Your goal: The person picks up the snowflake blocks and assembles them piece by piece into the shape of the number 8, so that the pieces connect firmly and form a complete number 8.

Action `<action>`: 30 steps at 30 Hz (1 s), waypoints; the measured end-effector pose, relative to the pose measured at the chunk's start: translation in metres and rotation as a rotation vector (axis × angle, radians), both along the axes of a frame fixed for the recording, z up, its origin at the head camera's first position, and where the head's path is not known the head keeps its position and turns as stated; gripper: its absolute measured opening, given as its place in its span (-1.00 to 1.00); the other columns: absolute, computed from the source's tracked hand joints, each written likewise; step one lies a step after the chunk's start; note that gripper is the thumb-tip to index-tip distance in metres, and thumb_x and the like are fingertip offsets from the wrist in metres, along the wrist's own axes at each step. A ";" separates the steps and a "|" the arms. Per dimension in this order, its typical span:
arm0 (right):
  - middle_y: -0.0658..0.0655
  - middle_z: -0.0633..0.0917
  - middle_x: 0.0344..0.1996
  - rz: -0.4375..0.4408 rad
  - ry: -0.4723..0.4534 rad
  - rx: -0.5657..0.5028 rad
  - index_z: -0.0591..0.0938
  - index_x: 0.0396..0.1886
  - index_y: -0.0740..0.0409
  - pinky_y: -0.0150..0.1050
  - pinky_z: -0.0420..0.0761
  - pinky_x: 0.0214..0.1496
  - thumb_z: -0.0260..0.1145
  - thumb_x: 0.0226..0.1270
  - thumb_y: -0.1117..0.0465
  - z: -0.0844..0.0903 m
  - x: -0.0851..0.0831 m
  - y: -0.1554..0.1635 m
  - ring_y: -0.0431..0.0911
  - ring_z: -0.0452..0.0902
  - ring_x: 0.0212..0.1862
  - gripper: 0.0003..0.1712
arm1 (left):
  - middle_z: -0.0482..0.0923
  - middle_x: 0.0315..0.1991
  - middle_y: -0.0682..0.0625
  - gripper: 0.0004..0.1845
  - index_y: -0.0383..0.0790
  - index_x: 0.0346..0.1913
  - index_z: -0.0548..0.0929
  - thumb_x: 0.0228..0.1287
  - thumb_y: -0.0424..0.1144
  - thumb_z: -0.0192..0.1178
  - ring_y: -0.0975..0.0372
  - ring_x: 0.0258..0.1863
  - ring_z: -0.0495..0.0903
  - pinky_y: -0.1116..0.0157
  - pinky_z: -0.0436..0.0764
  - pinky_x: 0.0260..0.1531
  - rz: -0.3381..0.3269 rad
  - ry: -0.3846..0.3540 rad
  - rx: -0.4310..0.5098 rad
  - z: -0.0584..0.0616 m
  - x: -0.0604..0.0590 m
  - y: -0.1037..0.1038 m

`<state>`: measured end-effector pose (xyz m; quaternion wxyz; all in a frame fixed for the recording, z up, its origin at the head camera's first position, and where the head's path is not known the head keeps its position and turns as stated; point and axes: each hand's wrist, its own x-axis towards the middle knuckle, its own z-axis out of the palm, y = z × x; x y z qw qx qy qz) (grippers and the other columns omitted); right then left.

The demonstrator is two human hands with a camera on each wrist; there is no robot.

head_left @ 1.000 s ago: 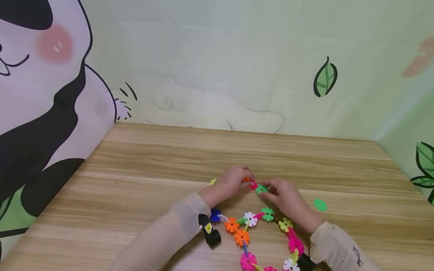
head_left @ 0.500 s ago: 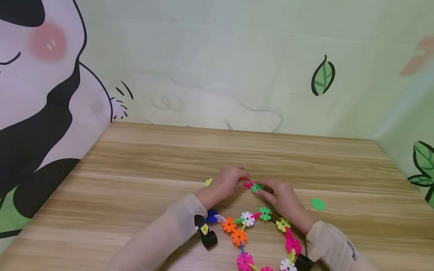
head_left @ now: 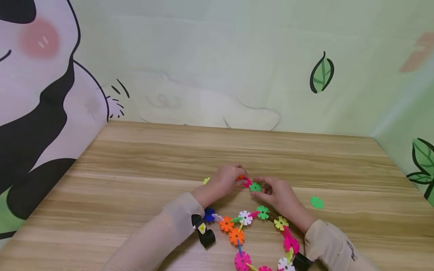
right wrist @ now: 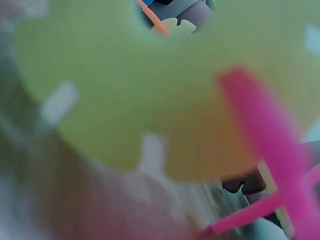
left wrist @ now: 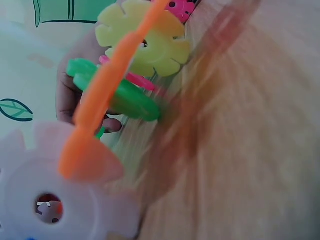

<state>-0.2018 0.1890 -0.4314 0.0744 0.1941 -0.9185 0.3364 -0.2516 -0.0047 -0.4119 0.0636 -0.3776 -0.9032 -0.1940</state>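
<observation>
In the head view my left hand grips joined snowflake discs, an orange one and a pink one showing past its fingers. My right hand pinches a green snowflake disc between thumb and fingers, right against the pink one. Below the hands lies a loop of linked discs in several colours, with a white disc, another green disc and a yellow disc. Large blurred discs fill much of both wrist views, among them a yellow-green disc close to the right wrist camera.
A loose green disc lies on the wooden table right of my right hand. Part of a yellow disc shows left of my left hand. Black wrist straps hang near the loop. A wall with a printed panda stands behind.
The head view has turned slightly, so everything sits a little further left. Both hands keep hold of the same discs, with hardly any movement between them.
</observation>
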 end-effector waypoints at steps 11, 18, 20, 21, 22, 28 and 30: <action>0.03 0.61 -0.38 0.003 0.086 0.073 0.69 -0.06 0.23 -0.42 0.56 -0.33 0.46 0.10 0.21 0.001 0.003 0.001 -0.24 0.52 -0.38 -0.62 | 0.67 -0.15 -0.03 -0.83 -0.16 -0.15 0.74 0.24 -0.22 0.27 0.18 -0.15 0.65 0.32 0.61 -0.08 -0.007 -0.017 0.009 -0.001 0.002 0.002; 0.08 0.65 -0.27 0.018 0.139 0.052 0.69 -0.06 0.25 -0.37 0.64 -0.25 0.46 0.08 0.26 -0.003 0.001 0.003 -0.18 0.60 -0.32 -0.62 | 0.69 -0.15 -0.03 -0.84 -0.18 -0.17 0.75 0.23 -0.26 0.28 0.18 -0.12 0.65 0.32 0.61 -0.05 -0.021 -0.028 0.041 0.000 0.003 0.002; 0.08 0.66 -0.27 0.017 0.143 0.044 0.70 -0.06 0.25 -0.37 0.64 -0.25 0.46 0.08 0.26 -0.003 0.001 0.003 -0.19 0.59 -0.32 -0.62 | 0.69 -0.15 -0.03 -0.84 -0.18 -0.16 0.75 0.22 -0.27 0.28 0.18 -0.13 0.65 0.32 0.61 -0.06 -0.024 -0.025 0.044 0.000 0.002 0.002; 0.08 0.66 -0.26 0.017 0.143 0.038 0.70 -0.06 0.25 -0.37 0.64 -0.25 0.46 0.08 0.26 -0.004 0.001 0.003 -0.20 0.59 -0.33 -0.62 | 0.69 -0.15 -0.03 -0.84 -0.18 -0.16 0.75 0.22 -0.28 0.28 0.18 -0.13 0.65 0.33 0.61 -0.06 -0.025 -0.022 0.044 0.000 0.002 0.002; 0.08 0.66 -0.26 0.016 0.144 0.031 0.70 -0.06 0.24 -0.38 0.63 -0.25 0.47 0.07 0.25 -0.004 0.000 0.002 -0.20 0.59 -0.33 -0.61 | 0.70 -0.16 -0.03 -0.84 -0.18 -0.16 0.75 0.22 -0.28 0.28 0.18 -0.13 0.65 0.33 0.61 -0.06 -0.026 -0.015 0.042 0.000 0.002 0.002; 0.10 0.67 -0.26 0.009 0.175 0.040 0.70 -0.08 0.26 -0.36 0.62 -0.26 0.47 0.07 0.23 -0.006 -0.001 -0.001 -0.19 0.58 -0.33 -0.62 | 0.70 -0.15 -0.02 -0.84 -0.18 -0.14 0.75 0.23 -0.29 0.27 0.18 -0.13 0.66 0.31 0.61 -0.06 -0.017 0.010 0.026 -0.002 0.002 0.000; 0.10 0.67 -0.26 0.009 0.188 0.065 0.70 -0.08 0.25 -0.35 0.62 -0.25 0.47 0.08 0.22 -0.006 -0.001 -0.002 -0.18 0.59 -0.32 -0.62 | 0.70 -0.15 -0.02 -0.84 -0.17 -0.15 0.75 0.23 -0.29 0.27 0.18 -0.13 0.66 0.31 0.61 -0.06 -0.008 0.003 0.027 -0.002 0.002 0.000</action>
